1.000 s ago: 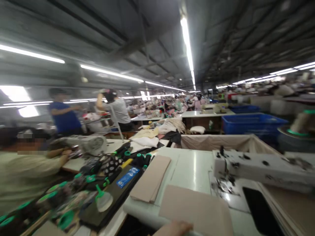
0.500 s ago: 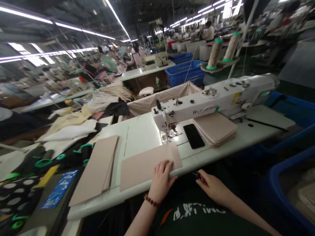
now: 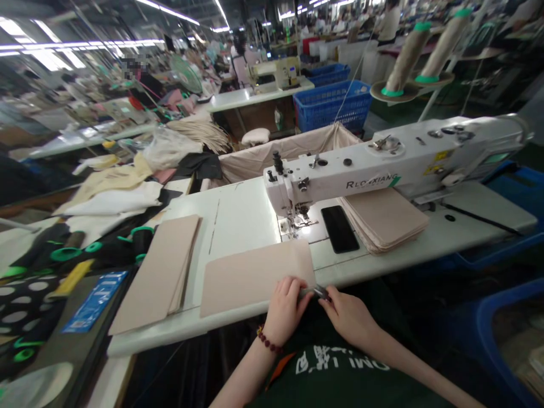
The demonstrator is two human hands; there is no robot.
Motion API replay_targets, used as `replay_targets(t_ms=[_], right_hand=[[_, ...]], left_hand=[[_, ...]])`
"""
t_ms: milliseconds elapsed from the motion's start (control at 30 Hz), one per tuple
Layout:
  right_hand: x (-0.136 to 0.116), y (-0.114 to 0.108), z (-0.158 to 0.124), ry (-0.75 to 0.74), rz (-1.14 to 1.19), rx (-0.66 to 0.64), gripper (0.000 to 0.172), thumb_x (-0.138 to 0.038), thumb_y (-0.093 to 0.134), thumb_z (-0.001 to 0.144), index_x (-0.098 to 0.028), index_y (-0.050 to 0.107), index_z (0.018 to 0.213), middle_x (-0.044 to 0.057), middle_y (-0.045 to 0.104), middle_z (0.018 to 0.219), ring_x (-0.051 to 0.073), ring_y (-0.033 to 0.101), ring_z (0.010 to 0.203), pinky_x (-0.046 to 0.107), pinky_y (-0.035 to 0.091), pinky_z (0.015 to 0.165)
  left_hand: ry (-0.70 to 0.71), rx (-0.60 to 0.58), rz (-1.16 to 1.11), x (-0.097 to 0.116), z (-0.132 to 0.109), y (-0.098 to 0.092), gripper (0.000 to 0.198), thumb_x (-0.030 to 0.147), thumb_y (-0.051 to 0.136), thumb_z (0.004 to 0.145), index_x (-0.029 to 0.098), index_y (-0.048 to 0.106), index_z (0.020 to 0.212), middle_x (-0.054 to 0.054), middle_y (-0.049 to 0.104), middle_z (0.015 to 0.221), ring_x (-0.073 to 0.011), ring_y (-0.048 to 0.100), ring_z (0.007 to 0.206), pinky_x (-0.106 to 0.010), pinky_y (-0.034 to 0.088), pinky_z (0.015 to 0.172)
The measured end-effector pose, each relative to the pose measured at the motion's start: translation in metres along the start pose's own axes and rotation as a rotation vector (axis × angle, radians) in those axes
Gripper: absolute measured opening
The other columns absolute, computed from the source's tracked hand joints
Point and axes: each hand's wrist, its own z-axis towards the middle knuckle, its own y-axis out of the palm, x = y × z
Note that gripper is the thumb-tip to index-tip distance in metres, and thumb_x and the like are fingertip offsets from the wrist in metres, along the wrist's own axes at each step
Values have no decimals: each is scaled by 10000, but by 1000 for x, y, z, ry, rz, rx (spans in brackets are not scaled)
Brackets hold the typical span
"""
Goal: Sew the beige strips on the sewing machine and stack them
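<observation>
A beige fabric panel (image 3: 250, 272) lies flat on the sewing table, its right end just in front of the machine's needle area. My left hand (image 3: 287, 303), with a beaded bracelet at the wrist, is closed on the panel's near edge by the right corner. Close beside it, my right hand (image 3: 346, 314) is closed around small thread snips (image 3: 322, 292). Their metal blades point left toward the left fingertips and the panel's corner. Most of the handle is hidden in the right fingers. The white sewing machine (image 3: 340, 178) stands behind both hands.
A stack of beige panels (image 3: 159, 272) lies to the left, and another stack (image 3: 386, 218) sits under the machine arm. A black phone (image 3: 339, 229) rests between machine and stack. Thread cones (image 3: 408, 59) stand at right; blue bins (image 3: 484, 323) flank the table (image 3: 242, 218).
My right hand has moved left and up with the snips, meeting the left hand at the panel's corner. My left fingers have shifted to the near edge and curled. The view has tilted down slightly.
</observation>
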Motion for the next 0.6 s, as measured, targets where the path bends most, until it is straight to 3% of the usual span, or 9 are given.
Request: replay_targets(t_ms=[67, 167, 600], right_hand=[[1, -1, 2, 17, -35, 10, 208, -344, 387, 969, -194, 517, 908, 39, 678, 761, 205, 652, 679, 268, 324, 554], [4, -4, 1, 37, -72, 20, 230, -346, 360, 976, -189, 521, 925, 47, 678, 758, 214, 655, 681, 275, 325, 548], [-11, -8, -1, -15, 36, -57, 229, -330, 350, 981, -182, 515, 923, 60, 675, 824, 192, 645, 711, 252, 359, 588]], left_hand=[[34, -11, 35, 2, 1, -1, 134, 270, 532, 924, 221, 559, 1046, -57, 578, 1009, -225, 524, 927, -388, 460, 815], [44, -34, 61, 5, 3, -1, 140, 224, 449, 960, 224, 589, 965, -43, 585, 914, -211, 522, 882, -373, 459, 785], [-66, -14, -92, 10, -1, -3, 113, 239, 445, 958, 206, 544, 914, -46, 561, 931, -205, 526, 900, -371, 453, 812]])
